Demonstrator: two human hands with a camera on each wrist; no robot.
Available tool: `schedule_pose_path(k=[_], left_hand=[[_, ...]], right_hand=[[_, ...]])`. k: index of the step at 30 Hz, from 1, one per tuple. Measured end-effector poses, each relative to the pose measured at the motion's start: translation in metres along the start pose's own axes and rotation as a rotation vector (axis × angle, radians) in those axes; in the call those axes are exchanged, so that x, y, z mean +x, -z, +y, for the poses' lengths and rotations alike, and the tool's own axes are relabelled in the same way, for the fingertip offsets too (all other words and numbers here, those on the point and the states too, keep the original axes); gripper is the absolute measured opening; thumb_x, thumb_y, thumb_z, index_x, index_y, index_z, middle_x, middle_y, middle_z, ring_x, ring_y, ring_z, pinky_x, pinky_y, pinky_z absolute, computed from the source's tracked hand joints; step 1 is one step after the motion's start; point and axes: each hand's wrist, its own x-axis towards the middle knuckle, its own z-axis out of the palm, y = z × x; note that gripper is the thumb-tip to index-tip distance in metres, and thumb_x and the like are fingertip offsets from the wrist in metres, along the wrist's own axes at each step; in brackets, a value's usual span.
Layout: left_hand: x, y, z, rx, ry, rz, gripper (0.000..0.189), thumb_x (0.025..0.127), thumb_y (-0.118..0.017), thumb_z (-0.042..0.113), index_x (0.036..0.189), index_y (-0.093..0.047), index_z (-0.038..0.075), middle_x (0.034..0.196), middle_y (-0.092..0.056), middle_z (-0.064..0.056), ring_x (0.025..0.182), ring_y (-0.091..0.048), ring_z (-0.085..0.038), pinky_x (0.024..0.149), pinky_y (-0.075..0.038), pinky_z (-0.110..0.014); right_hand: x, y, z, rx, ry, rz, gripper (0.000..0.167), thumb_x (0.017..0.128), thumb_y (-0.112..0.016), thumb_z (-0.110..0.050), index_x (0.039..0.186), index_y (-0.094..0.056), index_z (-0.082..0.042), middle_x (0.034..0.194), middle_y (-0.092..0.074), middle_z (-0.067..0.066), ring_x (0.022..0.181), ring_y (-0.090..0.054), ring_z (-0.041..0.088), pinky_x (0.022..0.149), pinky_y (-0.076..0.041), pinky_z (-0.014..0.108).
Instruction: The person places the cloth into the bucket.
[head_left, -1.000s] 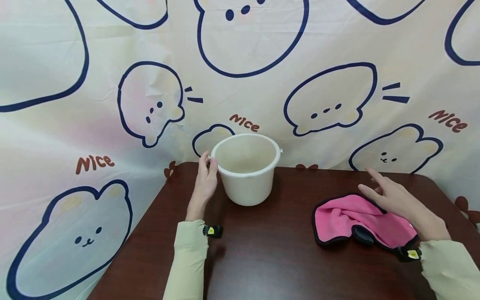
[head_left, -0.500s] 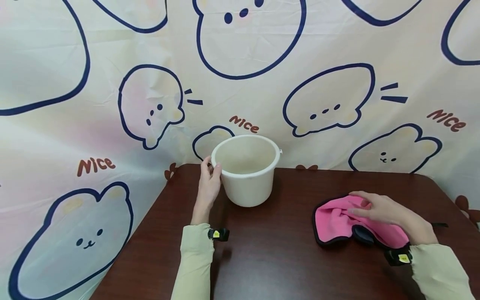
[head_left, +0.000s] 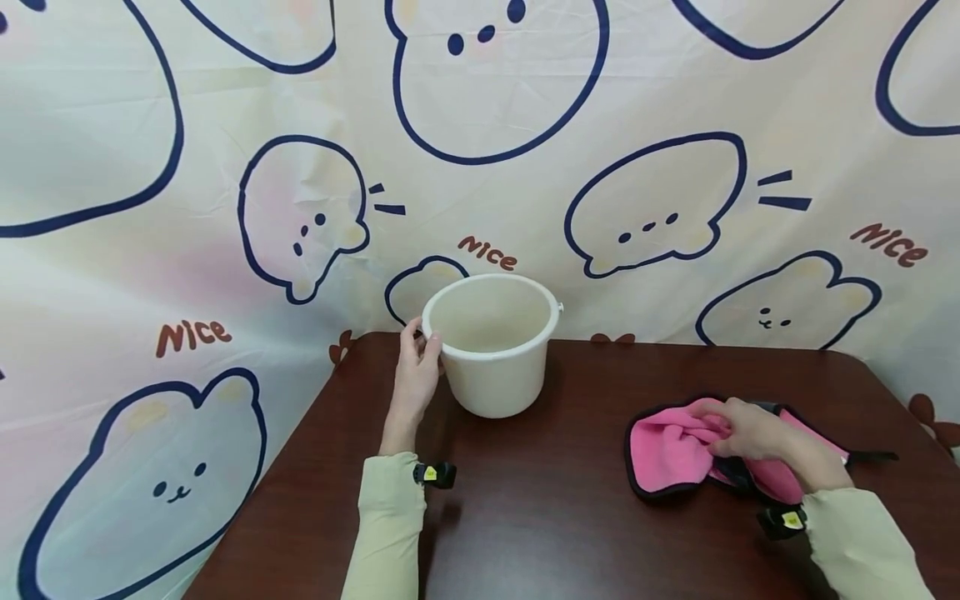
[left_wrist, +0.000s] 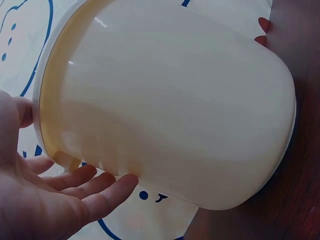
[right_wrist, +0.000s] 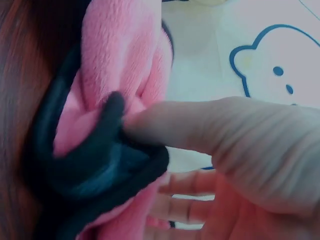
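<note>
A white bucket (head_left: pixel 497 379) stands upright on the table, its mouth facing up. My left hand (head_left: pixel 415 379) is at its left side and holds it by the rim. In the left wrist view the thumb meets the rim and several fingers (left_wrist: pixel 110 197) lie along the outer wall. To the right lies a crumpled pink fleece cloth (head_left: pixel 663 450) with black edging. My right hand (head_left: pixel 757 433) pinches a fold of it. Close up in the right wrist view, the thumb (right_wrist: pixel 170 122) presses on the black trim, with the other fingers behind the cloth.
The dark brown table (head_left: pixel 570 517) has its back edge right behind the bucket. A printed cloth backdrop (head_left: pixel 480 108) hangs behind the table and on its left. A thin black strap (head_left: pixel 873 456) sticks out right of the pink cloth.
My right hand has come down from above the pink cloth, moved left and taken hold of a fold, bunching it. My left hand has closed in on the bucket's rim; the bucket stays put.
</note>
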Motion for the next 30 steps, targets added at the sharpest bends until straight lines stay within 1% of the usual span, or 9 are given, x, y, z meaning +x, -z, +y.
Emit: schedule_pose_path(k=[3, 5, 9, 15, 18, 23, 25, 27, 30], left_hand=[[0.0, 0.0, -0.001, -0.006, 0.004, -0.001, 0.053, 0.103, -0.045, 0.042, 0.15, -0.026, 0.027, 0.147, -0.046, -0.011, 0.125, -0.054, -0.024, 0.096, -0.05, -0.047], [0.0, -0.001, -0.001, -0.008, 0.008, 0.001, 0.052, 0.103, -0.045, 0.041, 0.15, -0.026, 0.027, 0.147, -0.046, -0.012, 0.126, -0.053, -0.024, 0.098, -0.049, -0.051], [-0.001, -0.001, -0.002, -0.005, 0.005, 0.002, 0.052, 0.104, -0.044, 0.04, 0.15, -0.026, 0.027, 0.146, -0.046, -0.012, 0.126, -0.053, -0.027, 0.1, -0.048, -0.056], [-0.002, -0.001, -0.001, -0.004, 0.001, -0.014, 0.054, 0.103, -0.044, 0.042, 0.151, -0.025, 0.026, 0.148, -0.044, -0.013, 0.127, -0.052, -0.027, 0.101, -0.047, -0.057], [-0.004, 0.0, 0.008, -0.015, 0.021, -0.035, 0.054, 0.104, -0.044, 0.038, 0.152, -0.023, 0.024, 0.151, -0.041, -0.015, 0.129, -0.051, -0.027, 0.103, -0.046, -0.057], [-0.003, 0.0, 0.008, -0.004, 0.021, -0.031, 0.055, 0.104, -0.045, 0.04, 0.151, -0.023, 0.024, 0.152, -0.039, -0.015, 0.13, -0.05, -0.028, 0.102, -0.046, -0.057], [0.0, -0.001, 0.001, -0.002, 0.007, -0.024, 0.056, 0.102, -0.046, 0.045, 0.151, -0.024, 0.027, 0.152, -0.04, -0.014, 0.13, -0.05, -0.027, 0.102, -0.047, -0.056], [0.0, 0.0, 0.001, -0.006, 0.006, -0.027, 0.057, 0.102, -0.046, 0.045, 0.151, -0.024, 0.027, 0.153, -0.039, -0.013, 0.13, -0.05, -0.028, 0.103, -0.046, -0.056], [-0.002, 0.001, 0.001, -0.017, 0.011, -0.013, 0.056, 0.102, -0.046, 0.045, 0.151, -0.025, 0.027, 0.151, -0.041, -0.013, 0.129, -0.051, -0.028, 0.103, -0.046, -0.056]], right_hand=[[0.003, -0.002, 0.006, -0.02, 0.001, 0.024, 0.045, 0.084, -0.071, -0.003, 0.126, -0.057, -0.008, 0.079, -0.049, 0.005, 0.067, -0.048, 0.016, 0.053, -0.041, 0.022], [0.004, -0.002, 0.009, -0.068, 0.029, 0.053, 0.035, 0.086, -0.067, 0.0, 0.118, -0.061, -0.009, 0.073, -0.048, 0.001, 0.062, -0.047, 0.014, 0.051, -0.039, 0.021], [0.004, 0.0, 0.012, -0.128, 0.062, 0.112, 0.026, 0.085, -0.063, 0.003, 0.107, -0.065, -0.01, 0.067, -0.044, -0.002, 0.063, -0.045, 0.013, 0.052, -0.036, 0.021], [-0.001, 0.009, 0.012, -0.159, 0.077, 0.172, 0.023, 0.085, -0.063, 0.004, 0.102, -0.067, -0.01, 0.075, -0.052, 0.0, 0.073, -0.048, 0.017, 0.057, -0.04, 0.024], [-0.004, 0.014, 0.009, -0.188, 0.094, 0.247, 0.02, 0.085, -0.065, 0.002, 0.101, -0.067, -0.009, 0.083, -0.059, 0.004, 0.078, -0.054, 0.021, 0.063, -0.048, 0.03], [-0.009, 0.019, 0.001, -0.185, 0.126, 0.382, 0.02, 0.085, -0.065, -0.001, 0.104, -0.067, -0.008, 0.098, -0.061, 0.014, 0.089, -0.062, 0.032, 0.071, -0.054, 0.042], [-0.01, 0.021, -0.003, -0.179, 0.138, 0.433, 0.021, 0.085, -0.065, -0.001, 0.105, -0.067, -0.008, 0.099, -0.06, 0.015, 0.088, -0.063, 0.032, 0.069, -0.053, 0.039], [-0.01, 0.023, -0.007, -0.178, 0.153, 0.485, 0.022, 0.084, -0.067, -0.001, 0.105, -0.067, -0.008, 0.1, -0.061, 0.014, 0.086, -0.063, 0.029, 0.067, -0.051, 0.033], [-0.009, 0.027, -0.015, -0.187, 0.192, 0.552, 0.023, 0.082, -0.069, -0.001, 0.104, -0.067, -0.009, 0.096, -0.061, 0.01, 0.08, -0.057, 0.02, 0.063, -0.045, 0.026]])
